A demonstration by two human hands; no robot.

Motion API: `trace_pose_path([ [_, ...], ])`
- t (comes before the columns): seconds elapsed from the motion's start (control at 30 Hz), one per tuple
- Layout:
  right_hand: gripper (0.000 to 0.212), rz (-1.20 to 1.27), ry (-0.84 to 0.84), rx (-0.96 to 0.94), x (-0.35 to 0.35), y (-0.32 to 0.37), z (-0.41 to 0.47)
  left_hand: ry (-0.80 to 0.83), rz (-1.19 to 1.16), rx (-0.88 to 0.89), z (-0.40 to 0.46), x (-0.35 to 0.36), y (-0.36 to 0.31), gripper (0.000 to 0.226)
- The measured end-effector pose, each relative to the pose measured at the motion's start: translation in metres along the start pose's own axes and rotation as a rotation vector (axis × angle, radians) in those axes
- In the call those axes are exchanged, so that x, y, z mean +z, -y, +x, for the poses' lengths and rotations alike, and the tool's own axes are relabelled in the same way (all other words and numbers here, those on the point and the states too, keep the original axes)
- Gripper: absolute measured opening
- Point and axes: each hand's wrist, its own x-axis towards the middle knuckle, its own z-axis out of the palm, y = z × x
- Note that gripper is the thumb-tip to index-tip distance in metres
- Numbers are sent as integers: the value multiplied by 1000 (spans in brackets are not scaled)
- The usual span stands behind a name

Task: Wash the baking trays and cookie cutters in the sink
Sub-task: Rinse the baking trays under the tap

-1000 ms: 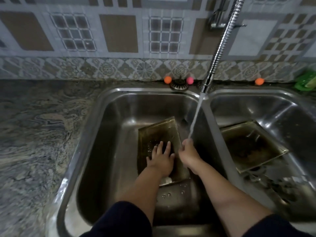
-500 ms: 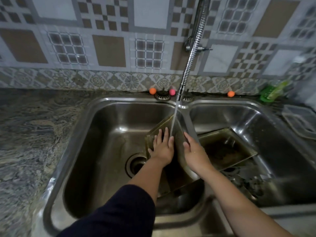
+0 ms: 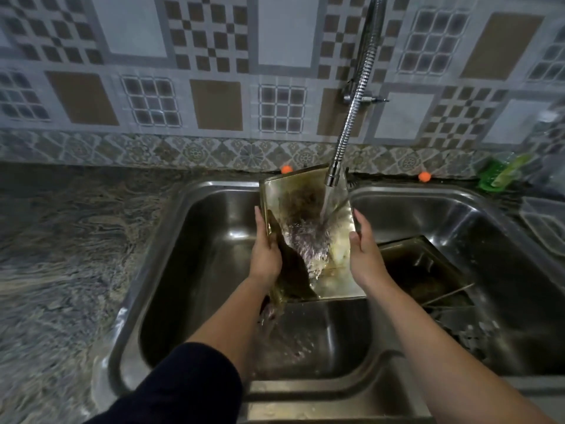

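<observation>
A stained rectangular baking tray (image 3: 293, 206) is lifted and tilted above the left basin, its inside facing me. Water from the flexible tap (image 3: 351, 117) pours onto it and runs off its lower corner. My left hand (image 3: 266, 252) grips the tray's left edge, fingers curled over the rim. My right hand (image 3: 365, 255) holds the right edge with the thumb on the rim. A second dirty tray (image 3: 428, 270) lies slanted in the right basin. Dark shapes under it at the basin bottom are too blurred to name.
The steel double sink (image 3: 189, 240) is set in a marbled stone counter (image 3: 61, 255). Orange balls (image 3: 424, 176) sit on the back ledge. A green holder (image 3: 495, 175) and a clear plastic container (image 3: 544, 228) stand at the right.
The tray was lying in the left basin under my flat hands. Now both hands have taken its side edges and raised it, tilted, under the running water.
</observation>
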Motion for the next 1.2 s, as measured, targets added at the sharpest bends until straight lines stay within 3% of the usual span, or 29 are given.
trace_pose_path([
  [0.1,46,58,-7,74,5,-2,3,-29,-158,-55,1,-12,-5,70],
  [0.27,47,82,6,151,13,-8,5,-52,-151,-83,0,-21,-7,26],
  [0.47,55,-84,138,261,16,-12,14,-104,-99,3,-2,-22,-5,25],
  [0.53,56,40,164,342,15,-6,17,-162,8,113,-6,-21,-7,26],
  [0.63,59,575,154,503,13,13,28,-227,272,305,-16,-18,-8,30],
  [0.73,64,940,187,584,9,32,43,-127,439,434,-24,-10,-4,41],
  [0.8,65,1004,184,623,7,40,49,-53,568,502,-28,-5,-2,43],
  [0.93,39,1065,126,622,-6,43,45,216,600,576,-37,0,1,44],
  [1.03,37,1017,162,577,-15,34,34,403,591,503,-42,18,0,54],
  [1.2,36,953,297,428,-23,28,13,296,480,276,-34,69,-34,47],
])
